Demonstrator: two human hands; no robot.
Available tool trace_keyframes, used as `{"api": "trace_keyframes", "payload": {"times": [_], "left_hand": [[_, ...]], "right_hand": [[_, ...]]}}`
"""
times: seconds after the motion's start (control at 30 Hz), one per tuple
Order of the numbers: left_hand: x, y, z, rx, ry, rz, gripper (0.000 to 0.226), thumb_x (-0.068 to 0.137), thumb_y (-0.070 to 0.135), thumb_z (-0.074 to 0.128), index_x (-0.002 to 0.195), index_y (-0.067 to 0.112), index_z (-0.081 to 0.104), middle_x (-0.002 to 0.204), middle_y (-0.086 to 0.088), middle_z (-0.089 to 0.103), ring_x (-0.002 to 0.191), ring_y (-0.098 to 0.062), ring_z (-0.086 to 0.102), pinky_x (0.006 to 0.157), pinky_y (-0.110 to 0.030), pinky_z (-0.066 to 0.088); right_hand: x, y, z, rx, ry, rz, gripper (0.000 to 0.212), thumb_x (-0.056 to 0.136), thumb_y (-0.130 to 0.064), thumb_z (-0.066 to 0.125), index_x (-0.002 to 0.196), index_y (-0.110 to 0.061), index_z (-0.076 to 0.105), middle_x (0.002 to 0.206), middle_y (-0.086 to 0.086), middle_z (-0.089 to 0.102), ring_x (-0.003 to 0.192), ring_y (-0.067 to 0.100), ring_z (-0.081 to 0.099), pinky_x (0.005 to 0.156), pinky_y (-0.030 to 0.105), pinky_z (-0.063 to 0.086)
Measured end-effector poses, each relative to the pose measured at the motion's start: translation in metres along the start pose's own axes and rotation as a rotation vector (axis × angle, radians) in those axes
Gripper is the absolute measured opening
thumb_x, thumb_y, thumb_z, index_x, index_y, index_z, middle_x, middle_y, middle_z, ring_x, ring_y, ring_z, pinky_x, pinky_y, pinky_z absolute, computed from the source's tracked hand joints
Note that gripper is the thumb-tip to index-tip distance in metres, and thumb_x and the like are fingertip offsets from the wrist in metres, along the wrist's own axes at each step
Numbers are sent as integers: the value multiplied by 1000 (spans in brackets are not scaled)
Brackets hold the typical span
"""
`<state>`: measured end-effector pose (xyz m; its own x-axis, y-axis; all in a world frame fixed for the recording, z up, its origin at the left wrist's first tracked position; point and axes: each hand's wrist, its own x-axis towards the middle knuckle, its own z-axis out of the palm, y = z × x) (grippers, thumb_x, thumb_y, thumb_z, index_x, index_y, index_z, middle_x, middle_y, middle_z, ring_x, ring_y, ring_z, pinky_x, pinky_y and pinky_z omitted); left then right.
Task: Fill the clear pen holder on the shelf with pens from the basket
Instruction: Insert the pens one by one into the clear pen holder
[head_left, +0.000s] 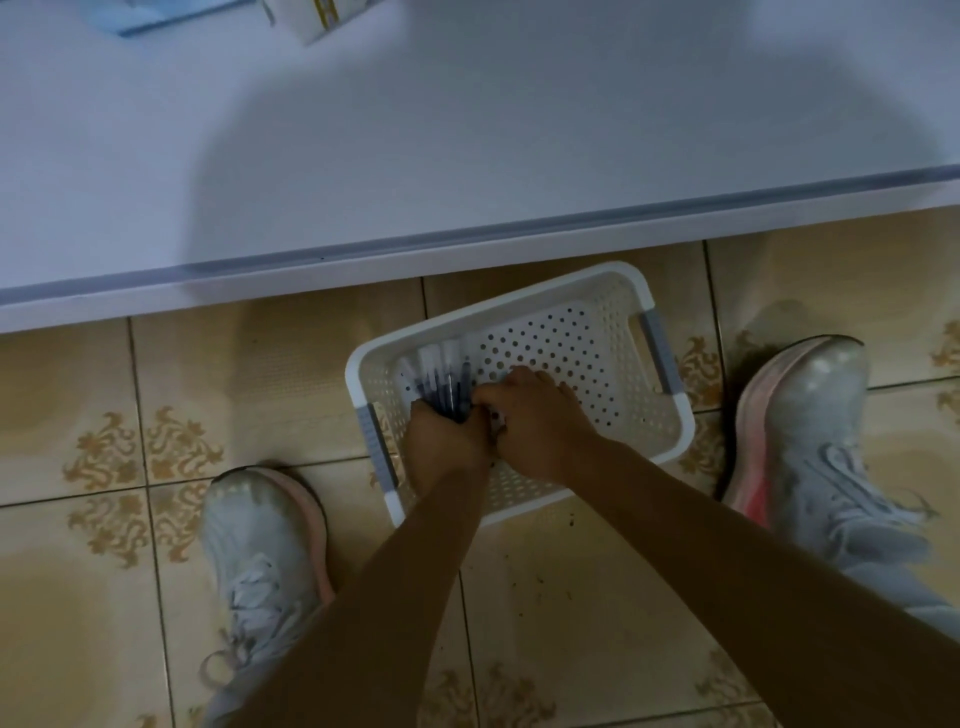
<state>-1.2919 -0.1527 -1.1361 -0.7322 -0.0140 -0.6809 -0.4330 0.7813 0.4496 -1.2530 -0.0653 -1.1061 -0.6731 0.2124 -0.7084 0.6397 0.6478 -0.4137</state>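
Head cam: I see left hand (448, 439) clenched round a bunch of pens (441, 376) in the basket (524, 295); right hand (537, 423) prob. grasping them too, blurry.

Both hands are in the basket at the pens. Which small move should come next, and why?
Probably lift the pens up out of the basket. The left hand grips them as one bundle, the right hand lies close against it, and the rest of the basket floor shows bare.
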Motion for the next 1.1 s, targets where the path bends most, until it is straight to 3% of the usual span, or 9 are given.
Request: {"api": "trace_keyframes", "payload": {"times": [0.23, 0.47, 0.6, 0.73, 0.9, 1.03, 1.1], "left_hand": [[-5, 7, 1, 2, 3, 15, 30, 88, 18, 63, 114, 5, 54, 108, -11, 64, 99, -30, 62, 84, -38, 51], [-5, 5, 6, -91, -5, 47, 26, 87, 29, 67, 101, 18, 48, 92, 4, 56, 87, -18, 59, 79, -35, 52], [-5, 1, 5, -128, -1, 62, 25, 89, 34, 63, 104, 16, 54, 83, 9, 57, 78, -12, 58, 68, -28, 46], [-5, 4, 4, -66, -16, 65, 31, 86, 34, 67, 106, 17, 52, 92, 5, 57, 87, -17, 60, 74, -30, 48], [-5, 6, 4, -41, -1, 39, 41, 83, 26, 71, 116, 10, 53, 103, -1, 59, 89, -17, 56, 71, -25, 41], [-5, 8, 5, -115, -21, 8, 38, 80, 22, 72, 113, 10, 57, 90, 4, 58, 72, -9, 52, 54, -19, 36], [-5, 9, 5, -156, -46, 0, 36, 78, 22, 73, 109, 12, 58, 80, 9, 55, 67, -5, 52, 54, -20, 40]], "right_hand": [[-3, -1, 9, 123, 10, 0, 37, 91, -15, 49, 127, -22, 49, 124, 5, 56, 113, 26, 53, 99, 43, 41], [7, 5, 12, 246, 153, 63, 27, 95, -16, 45, 119, -16, 55, 113, 7, 60, 103, 24, 57, 92, 41, 46], [8, 9, 13, 254, 189, 68, 27, 94, -16, 47, 119, -19, 57, 113, 8, 60, 100, 23, 57, 90, 40, 48], [8, 8, 16, 283, 158, 55, 29, 93, -12, 47, 119, -17, 57, 111, 7, 61, 101, 22, 57, 89, 35, 47], [11, 17, 7, 581, 40, 136, 38, 89, 3, 47, 122, -14, 55, 119, 5, 61, 107, 17, 56, 88, 23, 41], [11, 18, 9, 693, -5, 127, 32, 89, 2, 46, 109, -21, 54, 112, 4, 61, 102, 18, 57, 88, 29, 46], [9, 19, 10, 719, -5, 111, 32, 88, 2, 46, 105, -23, 54, 109, 4, 61, 101, 18, 58, 89, 31, 47]]}}
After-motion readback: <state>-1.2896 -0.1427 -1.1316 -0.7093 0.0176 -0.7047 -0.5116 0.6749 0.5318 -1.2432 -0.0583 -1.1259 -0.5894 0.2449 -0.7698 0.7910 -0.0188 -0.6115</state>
